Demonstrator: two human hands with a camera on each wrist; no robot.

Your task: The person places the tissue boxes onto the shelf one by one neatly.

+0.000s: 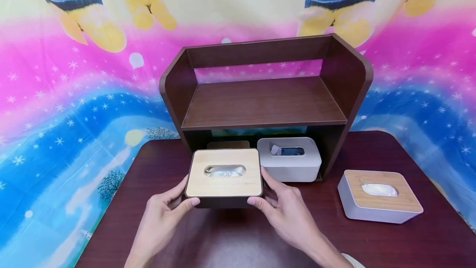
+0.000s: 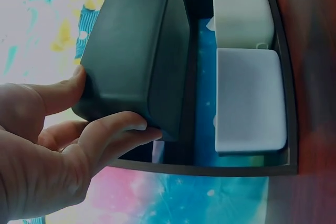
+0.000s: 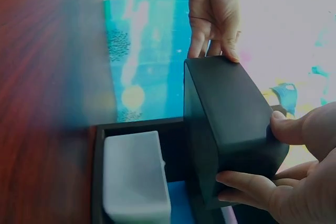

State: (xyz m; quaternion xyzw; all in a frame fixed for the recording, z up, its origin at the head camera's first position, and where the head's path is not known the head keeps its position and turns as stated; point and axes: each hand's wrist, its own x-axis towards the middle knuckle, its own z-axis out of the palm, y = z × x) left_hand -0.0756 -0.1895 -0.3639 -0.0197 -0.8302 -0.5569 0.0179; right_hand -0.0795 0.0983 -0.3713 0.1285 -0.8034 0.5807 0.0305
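Gripping dark rectangular pale-wood-lidded tissue box (image 1: 223,185): L hand (image 1: 161,212) & R hand (image 1: 285,208), 1 per end, nr lower L front corner of dark-brown wooden shelf (image 1: 264,100). Rounded light-grey box (image 1: 288,172) in shelf's lower R corner; white wood-lidded box (image 1: 386,204) nr R edge of dark-red desk (image 1: 148,177).
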